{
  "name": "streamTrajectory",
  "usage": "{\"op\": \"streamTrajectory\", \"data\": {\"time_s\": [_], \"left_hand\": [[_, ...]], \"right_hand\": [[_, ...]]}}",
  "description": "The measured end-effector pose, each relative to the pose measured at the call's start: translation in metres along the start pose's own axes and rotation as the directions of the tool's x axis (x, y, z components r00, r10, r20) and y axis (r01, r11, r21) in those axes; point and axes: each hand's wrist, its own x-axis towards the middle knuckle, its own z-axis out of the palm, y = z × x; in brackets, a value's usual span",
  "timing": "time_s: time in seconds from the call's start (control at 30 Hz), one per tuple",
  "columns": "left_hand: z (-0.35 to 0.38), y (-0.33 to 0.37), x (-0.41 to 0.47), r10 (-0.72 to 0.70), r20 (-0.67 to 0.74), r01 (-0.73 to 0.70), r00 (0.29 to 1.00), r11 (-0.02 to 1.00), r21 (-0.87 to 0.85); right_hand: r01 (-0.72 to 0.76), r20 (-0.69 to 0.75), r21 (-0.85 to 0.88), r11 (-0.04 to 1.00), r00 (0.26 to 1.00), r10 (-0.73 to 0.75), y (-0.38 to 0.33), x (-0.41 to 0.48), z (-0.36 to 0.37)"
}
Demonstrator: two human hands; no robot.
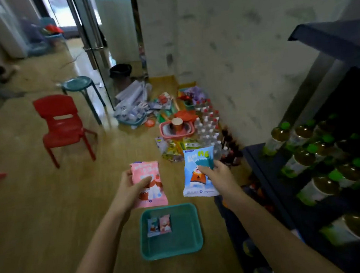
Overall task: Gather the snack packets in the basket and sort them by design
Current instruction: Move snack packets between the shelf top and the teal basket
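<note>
A teal basket (186, 243) stands on the wooden floor below my hands. Inside it lie two packets side by side, a blue packet (153, 227) on the left and a pink packet (165, 224) on the right. My left hand (133, 187) grips a pink snack packet (150, 193) above the basket's far left edge. My right hand (218, 174) grips a blue snack packet (198, 168) with a cartoon figure, held above the basket's far right corner. Both held packets face up towards me.
A dark shelf rack (313, 177) with green-capped bottles stands on the right. Along the wall lie loose snack packets (173, 148), water bottles (208, 124), a pink basket (166, 135) with a cup. A red chair (61, 125) and a teal stool (79, 85) stand at the left.
</note>
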Motion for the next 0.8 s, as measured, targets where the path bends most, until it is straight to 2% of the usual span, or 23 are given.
{"op": "streamTrajectory", "data": {"time_s": [0.23, 0.43, 0.53, 0.8], "left_hand": [[-0.056, -0.068, 0.089, -0.223, -0.005, 0.223, 0.975, 0.973, 0.066], [-0.068, -0.148, 0.166, -0.339, -0.119, 0.345, 0.933, 0.938, 0.035], [-0.069, -0.218, 0.216, -0.36, -0.121, 0.367, 0.925, 0.929, 0.041], [-0.07, -0.448, 0.344, -0.393, -0.113, 0.403, 0.912, 0.912, 0.08]], "right_hand": [[-0.184, 0.015, 0.022, 0.983, 0.983, 0.183, 0.079, 0.079, 0.083], [-0.345, -0.037, -0.004, 0.939, 0.938, 0.345, 0.16, 0.145, 0.123], [-0.371, -0.042, -0.047, 0.927, 0.928, 0.37, 0.236, 0.191, 0.14], [-0.373, -0.058, -0.185, 0.909, 0.928, 0.369, 0.498, 0.303, 0.175]]}}
